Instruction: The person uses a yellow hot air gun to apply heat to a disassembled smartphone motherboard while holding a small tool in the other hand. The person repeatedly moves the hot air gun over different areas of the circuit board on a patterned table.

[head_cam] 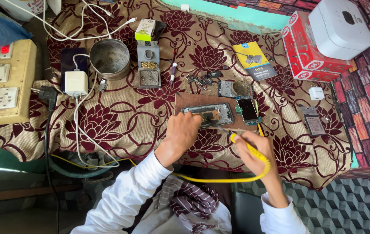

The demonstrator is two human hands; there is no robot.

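The left hand (pixel 184 130) lay on the near end of an opened phone (pixel 208 114), fingers curled down on it, likely to keep it from sliding. The phone sat flat on a brown board (pixel 185 102) on a table with a flowered cloth (pixel 120 117), just in front of the person. The right hand (pixel 254 151) was closed around a yellow soldering iron (pixel 241 143), held like a pen so its thin tip could point at the phone's lower edge. The tip was very near the phone, just right of the left hand, but I could not tell if it touched. The iron's yellow cord (pixel 219 178) looped back under both arms. A small screen part (pixel 248 110) lay just beside the phone on the right. A metal bowl (pixel 109 57) and a white charger (pixel 76 82) stood well apart to the left
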